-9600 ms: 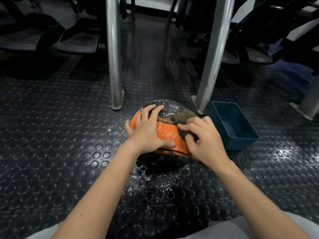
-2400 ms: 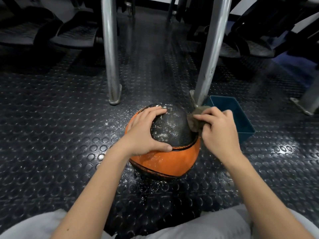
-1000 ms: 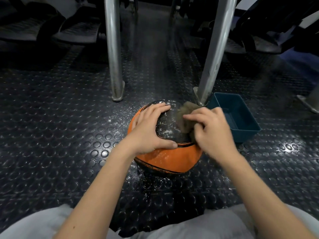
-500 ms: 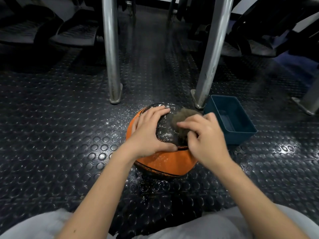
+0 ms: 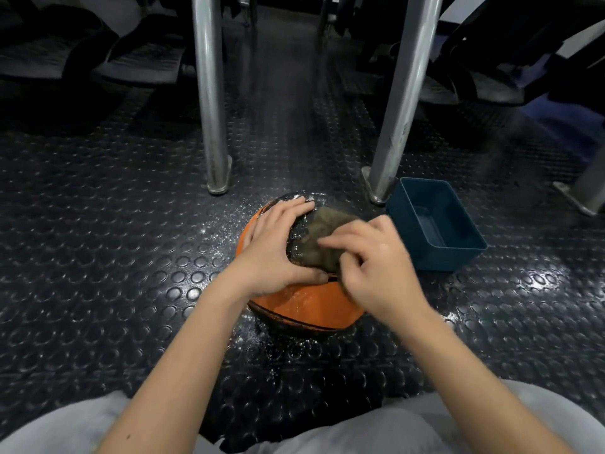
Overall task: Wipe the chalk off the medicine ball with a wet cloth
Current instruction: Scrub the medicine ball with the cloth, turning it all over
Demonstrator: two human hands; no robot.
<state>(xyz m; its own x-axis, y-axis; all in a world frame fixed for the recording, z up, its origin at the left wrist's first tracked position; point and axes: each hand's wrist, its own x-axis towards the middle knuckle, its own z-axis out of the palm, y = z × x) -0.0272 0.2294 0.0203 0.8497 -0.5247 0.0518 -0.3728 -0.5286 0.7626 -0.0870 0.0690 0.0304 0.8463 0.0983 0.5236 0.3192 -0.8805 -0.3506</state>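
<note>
Fingers of the right hand are bent and bear down on a crumpled brown-grey cloth, pinching it against the top of the medicine ball; this hand is blurred, so the exact grip is hard to read. The left hand lies spread over the ball's left side, its fingers nearly straight and following the curve, the thumb stretched along the black seam, holding nothing.

Just to the right of the ball stands a dark teal bin, rectangular and open-topped, its long side running away from the person. Its bottom shows a faint sheen; whether that is water cannot be told.

The ball sits on the studded black floor between the person's knees and two metal posts beyond it. Being round, it has no long axis: its black panel faces up, its orange panel faces the person, and the seam between them runs from side to side. The cloth's longer side runs from the ball's far top toward the right hand. White chalk dust speckles the floor round the ball, and white specks cling to the orange panel.
</note>
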